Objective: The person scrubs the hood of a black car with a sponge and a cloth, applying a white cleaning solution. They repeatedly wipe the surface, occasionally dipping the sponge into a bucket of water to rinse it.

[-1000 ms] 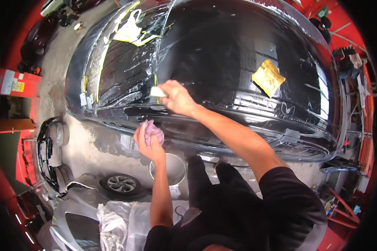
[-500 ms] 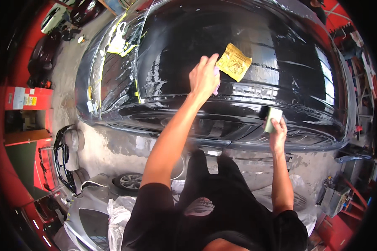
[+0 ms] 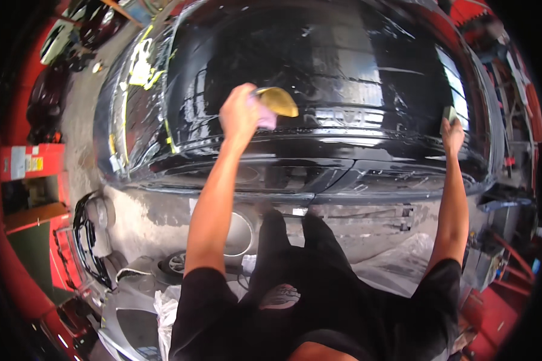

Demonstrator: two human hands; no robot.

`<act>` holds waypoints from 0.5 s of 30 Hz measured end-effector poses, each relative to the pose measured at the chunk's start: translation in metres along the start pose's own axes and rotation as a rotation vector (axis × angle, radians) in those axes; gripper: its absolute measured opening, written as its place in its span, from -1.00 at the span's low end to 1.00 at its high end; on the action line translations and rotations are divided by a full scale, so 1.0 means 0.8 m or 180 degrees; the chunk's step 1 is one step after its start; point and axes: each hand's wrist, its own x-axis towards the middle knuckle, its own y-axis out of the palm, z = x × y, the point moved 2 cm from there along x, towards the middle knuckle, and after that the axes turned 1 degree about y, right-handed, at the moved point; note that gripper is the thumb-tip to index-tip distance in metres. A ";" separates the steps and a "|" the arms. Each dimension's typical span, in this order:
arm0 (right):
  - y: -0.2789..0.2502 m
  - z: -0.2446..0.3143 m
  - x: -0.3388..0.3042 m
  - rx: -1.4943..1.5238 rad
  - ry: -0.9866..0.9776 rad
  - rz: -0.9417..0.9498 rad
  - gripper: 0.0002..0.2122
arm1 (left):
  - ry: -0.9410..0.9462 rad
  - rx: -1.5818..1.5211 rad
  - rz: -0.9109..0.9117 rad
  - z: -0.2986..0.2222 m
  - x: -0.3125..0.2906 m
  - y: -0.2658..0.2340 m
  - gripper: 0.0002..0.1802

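Note:
A glossy black car roof [image 3: 265,54] spreads out before me. Above its near left part, my left hand [image 3: 239,117] is closed on a yellow sheet of sandpaper [image 3: 281,101], which curls away to the right with a dark side partly showing. A soft-looking purple piece [image 3: 267,119], perhaps a cloth or pad, is in the same grip; its kind is unclear. On the right, my right hand [image 3: 454,137] grips a pale green sanding block [image 3: 449,113] at the right part of the roof. Whether the block touches the surface I cannot tell.
Yellow tape and plastic film [image 3: 141,66] cover the glass at the car's left end. Behind my legs lie a wheel [image 3: 176,263], a grey bumper [image 3: 129,313] and plastic sheeting [image 3: 391,265]. A red cabinet [image 3: 51,157] stands left, and a black bumper part [image 3: 83,234] leans near it.
The yellow sandpaper, lying on the roof before, is now lifted in my left hand and carried left. My right hand has moved right and farther onto the roof with the block.

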 end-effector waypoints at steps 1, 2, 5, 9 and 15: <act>0.016 0.004 0.012 -0.0139 0.0077 -0.0104 -0.59 | -0.0608 -0.0077 0.0024 0.028 -0.028 -0.022 -0.84; 0.030 0.021 0.012 -0.0273 0.0146 -0.0180 -0.59 | -0.0968 -0.0285 -0.0077 0.047 -0.064 -0.054 -0.82; 0.043 0.205 -0.042 0.0514 -0.0646 -0.0754 -0.69 | -0.1728 -0.0567 -0.0922 0.107 -0.188 -0.159 -0.77; 0.040 0.425 -0.117 0.0731 -0.1242 -0.0519 -0.64 | -0.2867 -0.0675 -0.1542 0.191 -0.374 -0.250 -0.71; 0.036 0.685 -0.275 0.1182 -0.1865 -0.0316 -0.50 | -0.3193 -0.0519 -0.1718 0.245 -0.521 -0.329 -0.73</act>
